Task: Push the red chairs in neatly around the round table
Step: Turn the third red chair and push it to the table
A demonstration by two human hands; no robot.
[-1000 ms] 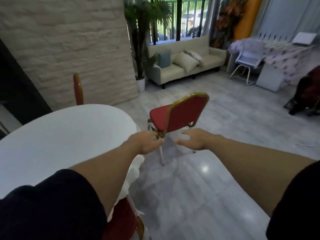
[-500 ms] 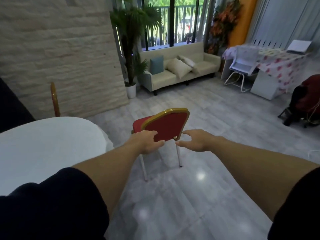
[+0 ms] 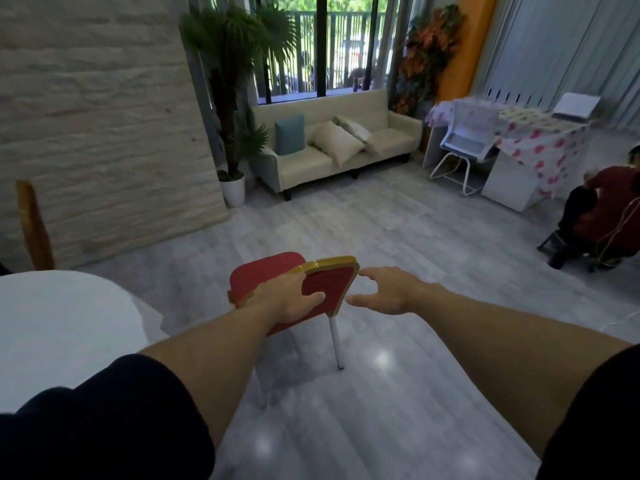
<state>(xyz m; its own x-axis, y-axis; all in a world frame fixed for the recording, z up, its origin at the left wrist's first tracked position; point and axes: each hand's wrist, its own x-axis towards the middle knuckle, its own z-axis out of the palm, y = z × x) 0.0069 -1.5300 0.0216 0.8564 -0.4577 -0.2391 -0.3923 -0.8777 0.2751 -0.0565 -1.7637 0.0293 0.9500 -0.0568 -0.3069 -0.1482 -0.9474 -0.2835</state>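
left hand (image 3: 290,299) fingers clamped on the red chair (image 3: 325,289) backrest, right hand (image 3: 384,292) fingers spread just beside it, no readable writing anywhere

Open floor (image 3: 398,237) from 11 to 2 o'clock; round table (image 3: 62,327) (white-clothed) blocks 9 o'clock.

A cream sofa (image 3: 341,147) with cushions (image 3: 337,142) stands below the window (image 3: 322,46). A potted palm (image 3: 230,98) stands beside its left end.
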